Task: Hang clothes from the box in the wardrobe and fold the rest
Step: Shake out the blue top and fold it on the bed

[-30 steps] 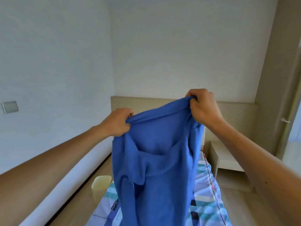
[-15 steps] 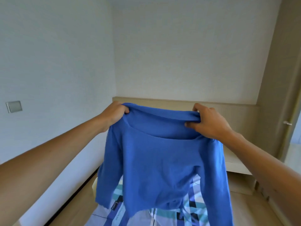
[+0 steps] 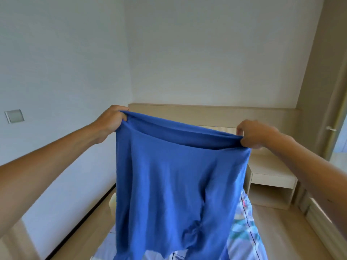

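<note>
A blue long-sleeved top (image 3: 169, 177) hangs stretched out in the air in front of me, above the bed. My left hand (image 3: 110, 121) grips its upper left corner with curled fingers. My right hand (image 3: 257, 134) pinches the upper right corner. The cloth drapes down between them, its lower edge bunched and ragged near the bottom of the view. The box and the wardrobe are out of view.
Under the top lies a bed with a checked blue and white cover (image 3: 242, 233) and a wooden headboard (image 3: 216, 113). A light wooden bedside table (image 3: 270, 177) stands at the right. A door handle (image 3: 331, 129) shows at the far right, a wall switch (image 3: 14, 116) at the left.
My hands have moved further apart and spread the top wide. The top now hangs flatter, and its sleeves no longer dangle at the sides.
</note>
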A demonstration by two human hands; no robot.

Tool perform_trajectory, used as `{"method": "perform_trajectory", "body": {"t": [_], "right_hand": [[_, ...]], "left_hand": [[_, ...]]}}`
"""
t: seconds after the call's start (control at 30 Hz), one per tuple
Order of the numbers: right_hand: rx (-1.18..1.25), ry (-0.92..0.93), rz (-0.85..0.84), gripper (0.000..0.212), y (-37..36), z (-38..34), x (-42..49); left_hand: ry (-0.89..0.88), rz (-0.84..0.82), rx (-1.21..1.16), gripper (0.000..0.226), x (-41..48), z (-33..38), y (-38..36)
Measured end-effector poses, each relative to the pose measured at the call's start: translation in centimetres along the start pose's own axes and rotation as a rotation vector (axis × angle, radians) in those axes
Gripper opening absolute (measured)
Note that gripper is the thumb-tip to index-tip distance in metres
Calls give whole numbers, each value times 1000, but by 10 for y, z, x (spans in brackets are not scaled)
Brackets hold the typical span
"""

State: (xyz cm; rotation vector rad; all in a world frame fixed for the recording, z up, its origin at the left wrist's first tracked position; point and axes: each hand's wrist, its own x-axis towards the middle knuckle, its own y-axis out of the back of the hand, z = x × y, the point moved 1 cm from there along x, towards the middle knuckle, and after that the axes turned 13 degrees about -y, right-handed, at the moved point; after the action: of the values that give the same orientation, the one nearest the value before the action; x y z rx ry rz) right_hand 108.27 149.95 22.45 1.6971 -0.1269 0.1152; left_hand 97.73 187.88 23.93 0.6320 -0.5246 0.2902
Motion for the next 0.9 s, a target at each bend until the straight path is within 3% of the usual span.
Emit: {"method": "perform_trajectory", "body": {"t": [0.1, 0.2, 0.27, 0.4, 0.47, 0.57, 0.7, 0.77, 0.83, 0.9], "right_hand": [[218, 1, -304, 22, -4, 3, -1], [657, 75, -410, 26, -2, -2, -2], [894, 103, -470, 34, -3, -8, -3], [1101, 91, -473, 28, -13, -14, 2], [1061, 115, -402, 19, -20, -15, 7], [847, 243, -318, 34, -27, -12, 7], [616, 520, -478, 21, -32, 1, -2], [503, 599, -545, 24, -43, 6, -3], [445, 599, -505, 25, -61, 8, -2], [481, 564, -421, 19, -80, 8, 4]], "left_hand": [[53, -29, -91, 10, -16, -3, -11], [76, -232, -131, 36, -30, -5, -11], [82, -317, -120, 36, -40, -5, -10], [48, -154, -101, 36, -55, -16, -7], [45, -29, -151, 35, -62, -22, -3], [35, 121, -126, 36, -73, -25, 3], [-49, 216, 14, 38, -83, -30, 4], [-149, 177, 126, 33, -87, -30, 6], [-250, 66, 255, 31, -93, -31, 11], [-325, -95, 449, 52, -98, -41, 17]]}}
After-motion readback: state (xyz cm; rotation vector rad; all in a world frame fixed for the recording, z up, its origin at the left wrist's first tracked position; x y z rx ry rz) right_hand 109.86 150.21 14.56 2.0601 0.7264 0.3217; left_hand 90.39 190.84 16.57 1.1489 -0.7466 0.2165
